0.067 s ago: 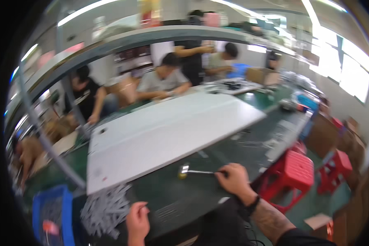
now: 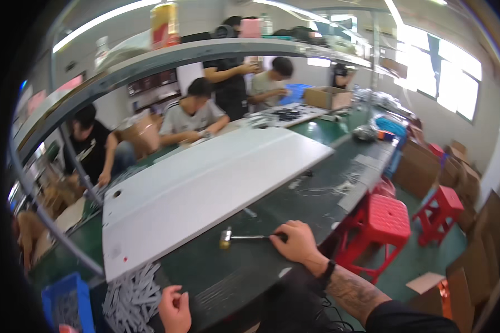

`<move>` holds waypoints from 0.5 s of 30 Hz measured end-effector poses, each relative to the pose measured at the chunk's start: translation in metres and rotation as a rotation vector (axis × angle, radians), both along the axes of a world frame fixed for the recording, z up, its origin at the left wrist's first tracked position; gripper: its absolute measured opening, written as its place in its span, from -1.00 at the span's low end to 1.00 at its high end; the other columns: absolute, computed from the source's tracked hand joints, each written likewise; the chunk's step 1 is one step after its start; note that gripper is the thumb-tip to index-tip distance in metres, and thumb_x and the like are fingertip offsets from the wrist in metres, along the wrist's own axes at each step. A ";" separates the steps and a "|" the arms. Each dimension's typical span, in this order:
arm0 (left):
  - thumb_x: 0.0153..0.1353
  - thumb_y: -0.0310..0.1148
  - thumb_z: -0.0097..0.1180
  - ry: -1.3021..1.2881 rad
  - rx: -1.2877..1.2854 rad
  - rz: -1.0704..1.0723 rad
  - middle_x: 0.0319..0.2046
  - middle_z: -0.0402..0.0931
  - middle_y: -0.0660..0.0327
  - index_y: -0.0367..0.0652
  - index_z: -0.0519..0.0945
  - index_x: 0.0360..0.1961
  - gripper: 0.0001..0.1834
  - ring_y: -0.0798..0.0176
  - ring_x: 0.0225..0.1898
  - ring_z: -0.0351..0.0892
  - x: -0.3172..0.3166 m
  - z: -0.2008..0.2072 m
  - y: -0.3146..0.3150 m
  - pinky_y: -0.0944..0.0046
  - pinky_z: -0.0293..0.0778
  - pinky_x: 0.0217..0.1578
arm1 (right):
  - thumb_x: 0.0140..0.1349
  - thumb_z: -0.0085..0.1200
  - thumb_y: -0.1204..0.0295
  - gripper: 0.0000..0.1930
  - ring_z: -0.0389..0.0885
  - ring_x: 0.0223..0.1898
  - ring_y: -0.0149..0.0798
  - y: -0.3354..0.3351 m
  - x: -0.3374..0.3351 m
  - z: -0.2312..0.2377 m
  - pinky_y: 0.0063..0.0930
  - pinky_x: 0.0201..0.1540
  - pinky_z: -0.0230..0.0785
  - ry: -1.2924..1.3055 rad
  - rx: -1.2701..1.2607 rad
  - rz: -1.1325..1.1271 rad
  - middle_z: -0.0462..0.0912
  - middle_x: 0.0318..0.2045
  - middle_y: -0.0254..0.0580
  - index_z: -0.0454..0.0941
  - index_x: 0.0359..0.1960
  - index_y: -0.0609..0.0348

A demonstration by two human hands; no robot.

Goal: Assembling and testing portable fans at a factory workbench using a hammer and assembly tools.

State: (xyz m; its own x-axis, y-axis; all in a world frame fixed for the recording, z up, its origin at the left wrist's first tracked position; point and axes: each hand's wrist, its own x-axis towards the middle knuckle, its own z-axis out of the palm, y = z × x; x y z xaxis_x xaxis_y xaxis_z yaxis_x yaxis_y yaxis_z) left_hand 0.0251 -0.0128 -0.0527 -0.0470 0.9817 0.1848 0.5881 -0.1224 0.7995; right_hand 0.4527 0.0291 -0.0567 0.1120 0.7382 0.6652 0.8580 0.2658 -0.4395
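Hammer (image 2: 249, 237) with a slim metal shaft and a blocky, shiny head, yellowish at one face, sits over the scuffed dark green tabletop (image 2: 205, 272), near the long edge of a white panel (image 2: 216, 188). The right hand (image 2: 296, 242) is wrapped around its dark grip, which the fingers mostly cover; whether the head touches the table I cannot tell. The left hand (image 2: 175, 312) has its fingers curled loosely beside a heap of flat, matte grey strips (image 2: 130, 299), and its turned-in fingers do not show whether anything is pinched there. Smooth and faintly glossy, the panel is a long rectangle with a round dark hole (image 2: 117, 193) and a small red spot (image 2: 125, 259) toward its left end. A blue plastic bin (image 2: 85, 305) is cut off at the lower edge, its grey contents too blurred to make out. Moulded red plastic shapes the stool (image 2: 388, 215) at right, its seat textured. Across the table, the co-workers' fingers are too small to read, as are the pieces they handle
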 end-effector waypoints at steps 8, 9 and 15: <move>0.58 -0.42 0.20 0.076 0.172 -0.091 -0.12 0.76 0.03 -0.22 0.71 0.11 -0.80 0.08 -0.06 0.78 0.011 0.009 -0.001 0.14 0.65 0.04 | 0.29 0.45 0.15 -0.79 0.70 -0.06 -0.09 -0.013 0.010 -0.001 -0.15 0.16 0.46 0.022 -0.102 -0.086 0.73 -0.26 -0.28 0.82 -0.26 -0.03; 0.59 -0.41 0.19 0.122 0.202 -0.128 -0.09 0.77 0.01 -0.23 0.72 0.11 -0.80 0.04 -0.03 0.79 0.009 0.008 -0.001 0.12 0.65 0.06 | 0.29 0.45 0.15 -0.79 0.70 -0.06 -0.08 -0.013 0.009 -0.001 -0.15 0.15 0.47 0.019 -0.103 -0.084 0.73 -0.26 -0.28 0.82 -0.26 -0.03; 0.60 -0.38 0.16 0.145 0.237 -0.192 -0.03 0.78 -0.05 -0.24 0.72 0.09 -0.79 -0.06 0.03 0.80 0.006 0.008 -0.002 0.08 0.64 0.10 | 0.29 0.45 0.15 -0.79 0.70 -0.07 -0.08 -0.012 0.007 -0.003 -0.15 0.13 0.47 0.027 -0.092 -0.078 0.73 -0.27 -0.28 0.82 -0.26 -0.03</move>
State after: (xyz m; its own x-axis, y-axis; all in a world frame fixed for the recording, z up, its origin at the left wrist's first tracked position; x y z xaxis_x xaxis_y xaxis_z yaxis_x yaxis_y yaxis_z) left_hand 0.0312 -0.0151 -0.0443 0.1781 0.8990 0.4001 0.6422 -0.4143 0.6450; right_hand 0.4598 0.0173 -0.0596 0.1884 0.7845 0.5908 0.8620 0.1560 -0.4822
